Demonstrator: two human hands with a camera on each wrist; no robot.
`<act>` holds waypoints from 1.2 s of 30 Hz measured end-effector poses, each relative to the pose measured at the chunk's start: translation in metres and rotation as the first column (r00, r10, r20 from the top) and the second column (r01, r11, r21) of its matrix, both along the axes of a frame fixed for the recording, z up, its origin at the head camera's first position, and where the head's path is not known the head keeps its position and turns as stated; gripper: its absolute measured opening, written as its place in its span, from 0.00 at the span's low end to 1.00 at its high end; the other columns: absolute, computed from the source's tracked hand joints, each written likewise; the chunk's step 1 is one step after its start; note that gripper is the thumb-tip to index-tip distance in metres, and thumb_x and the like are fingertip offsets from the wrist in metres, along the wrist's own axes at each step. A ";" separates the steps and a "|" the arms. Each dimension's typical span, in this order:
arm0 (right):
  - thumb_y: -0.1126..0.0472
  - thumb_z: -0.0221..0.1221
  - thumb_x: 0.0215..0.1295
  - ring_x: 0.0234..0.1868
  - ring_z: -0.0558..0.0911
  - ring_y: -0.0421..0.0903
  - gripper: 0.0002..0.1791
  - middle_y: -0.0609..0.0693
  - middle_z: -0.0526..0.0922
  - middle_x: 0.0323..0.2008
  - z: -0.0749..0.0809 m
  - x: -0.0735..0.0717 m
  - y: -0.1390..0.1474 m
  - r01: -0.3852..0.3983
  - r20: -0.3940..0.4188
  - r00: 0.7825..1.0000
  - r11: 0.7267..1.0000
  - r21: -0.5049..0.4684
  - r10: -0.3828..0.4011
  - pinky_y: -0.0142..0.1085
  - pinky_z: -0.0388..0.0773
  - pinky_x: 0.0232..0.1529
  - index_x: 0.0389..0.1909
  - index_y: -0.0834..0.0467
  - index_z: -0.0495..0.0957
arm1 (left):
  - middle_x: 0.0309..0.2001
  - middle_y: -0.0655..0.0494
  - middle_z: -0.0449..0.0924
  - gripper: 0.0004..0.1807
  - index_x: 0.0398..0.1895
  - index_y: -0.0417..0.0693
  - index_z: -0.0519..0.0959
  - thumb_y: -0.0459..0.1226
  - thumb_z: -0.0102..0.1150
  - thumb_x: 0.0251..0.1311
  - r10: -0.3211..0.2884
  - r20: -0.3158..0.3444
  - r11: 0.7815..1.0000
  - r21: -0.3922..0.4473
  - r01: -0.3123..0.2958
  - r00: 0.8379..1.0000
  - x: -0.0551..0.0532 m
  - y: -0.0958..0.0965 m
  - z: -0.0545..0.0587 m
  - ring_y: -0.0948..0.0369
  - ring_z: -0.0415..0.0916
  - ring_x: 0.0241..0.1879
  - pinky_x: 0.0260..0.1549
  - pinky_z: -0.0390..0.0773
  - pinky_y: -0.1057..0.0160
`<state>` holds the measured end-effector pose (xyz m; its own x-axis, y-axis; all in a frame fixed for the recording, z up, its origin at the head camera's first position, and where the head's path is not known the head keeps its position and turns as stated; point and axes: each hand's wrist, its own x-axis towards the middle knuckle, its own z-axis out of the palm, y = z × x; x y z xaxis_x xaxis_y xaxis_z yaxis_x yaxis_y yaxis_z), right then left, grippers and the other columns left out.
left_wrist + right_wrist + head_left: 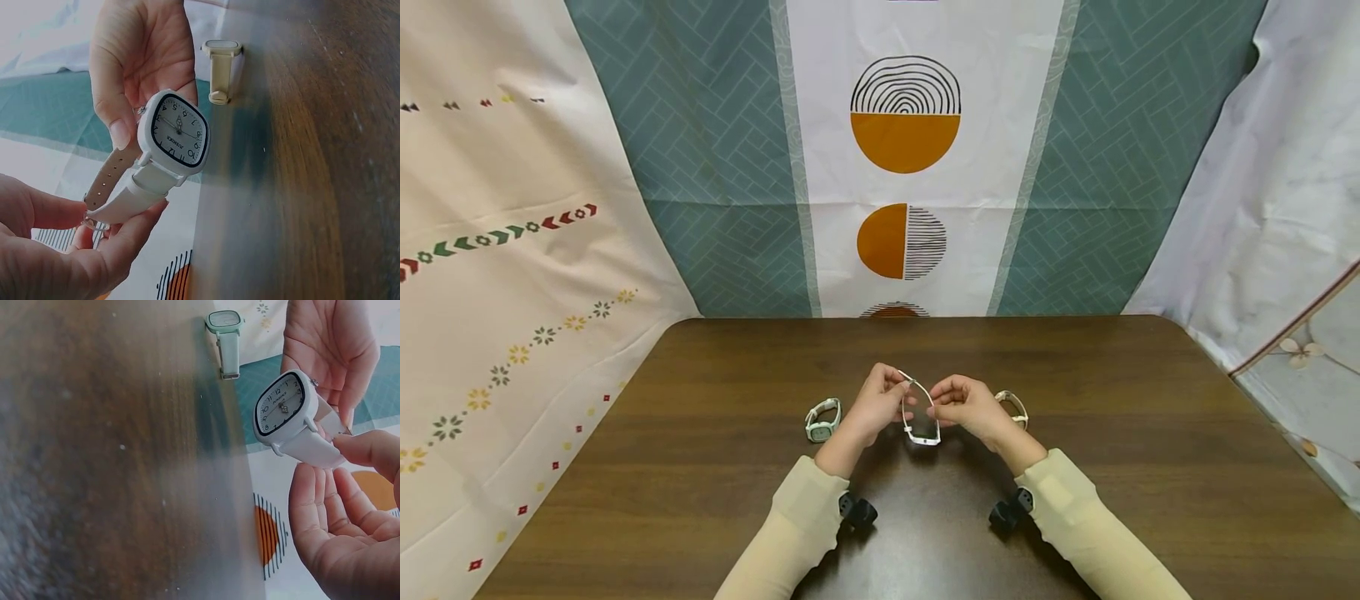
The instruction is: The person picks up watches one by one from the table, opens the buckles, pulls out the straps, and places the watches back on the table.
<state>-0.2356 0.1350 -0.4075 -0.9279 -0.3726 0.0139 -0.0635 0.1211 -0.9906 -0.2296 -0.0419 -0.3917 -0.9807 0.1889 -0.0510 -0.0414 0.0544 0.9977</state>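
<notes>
A white wristwatch [922, 441] with a rounded square dial is held above the table between both hands, its dial end lowest. My left hand [872, 407] pinches the strap near the metal buckle, thumb against fingers; in the left wrist view the buckle [94, 223] shows at those fingertips. My right hand [967, 408] pinches the other side of the strap, its thumb on the band in the right wrist view. The strap's inner side [112, 176] is tan with a row of holes. Numerals and hands show on the white dial [281, 405].
A pale green watch [823, 421] stands on the brown table [737, 492] left of my left hand. Beyond my right hand is a cream-yellow watch [1017, 407], partly hidden by that hand. Patterned cloth [722, 167] hangs behind the table and along both sides.
</notes>
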 end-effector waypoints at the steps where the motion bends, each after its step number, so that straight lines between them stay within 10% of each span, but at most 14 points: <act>1: 0.73 0.62 0.55 0.32 0.79 0.39 0.18 0.52 0.79 0.29 0.000 0.000 0.000 0.002 0.001 1.000 1.000 0.001 -0.002 0.34 0.82 0.35 0.43 0.78 0.69 | 0.38 0.44 0.70 0.05 0.45 0.35 0.61 0.27 0.42 0.69 0.005 0.001 1.000 0.006 -0.005 1.000 0.000 0.000 0.000 0.56 0.76 0.36 0.37 0.83 0.54; 36: 0.75 0.56 0.61 0.31 0.83 0.44 0.16 0.49 0.82 0.29 -0.007 -0.006 0.000 0.173 0.083 0.982 0.985 -0.029 -0.170 0.31 0.82 0.33 0.47 0.78 0.66 | 0.39 0.38 0.72 0.05 0.45 0.34 0.61 0.26 0.40 0.68 0.121 0.036 0.992 0.028 -0.122 0.992 -0.008 -0.007 -0.011 0.61 0.73 0.28 0.23 0.78 0.67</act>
